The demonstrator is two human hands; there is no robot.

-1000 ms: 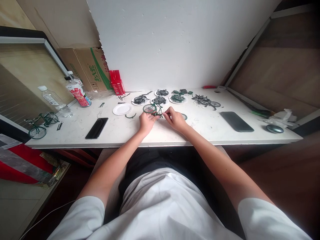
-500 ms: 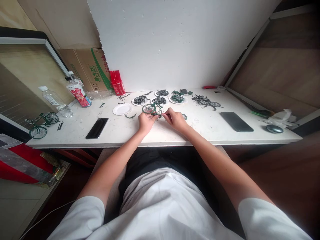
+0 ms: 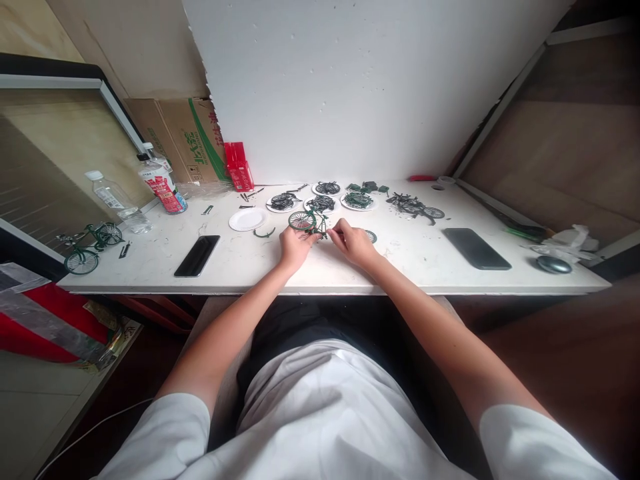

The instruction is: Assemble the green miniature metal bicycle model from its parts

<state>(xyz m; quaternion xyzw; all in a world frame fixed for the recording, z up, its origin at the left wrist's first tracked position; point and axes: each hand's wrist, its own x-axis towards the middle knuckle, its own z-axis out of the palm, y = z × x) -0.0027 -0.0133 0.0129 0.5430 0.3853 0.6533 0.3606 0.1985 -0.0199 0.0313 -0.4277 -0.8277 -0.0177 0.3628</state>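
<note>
My left hand (image 3: 294,248) is closed on a small green model bicycle (image 3: 306,221) with one wheel fitted, held just above the white table (image 3: 320,270). My right hand (image 3: 355,242) pinches something thin at the model's right end; I cannot make out what it is. A loose small wheel (image 3: 371,235) lies just right of my right hand. A green curved part (image 3: 262,233) lies left of my left hand.
Small white plates hold dark and green parts (image 3: 320,200); one plate (image 3: 248,219) is bare. A finished green bicycle (image 3: 90,245) stands far left, another model (image 3: 415,207) at right. Two phones (image 3: 197,255) (image 3: 476,248), bottles (image 3: 161,184), a red box (image 3: 239,165), a mouse (image 3: 553,265).
The view shifted slightly, so everything sits a little lower and to the right. Both hands stay on the model bicycle with hardly any movement.
</note>
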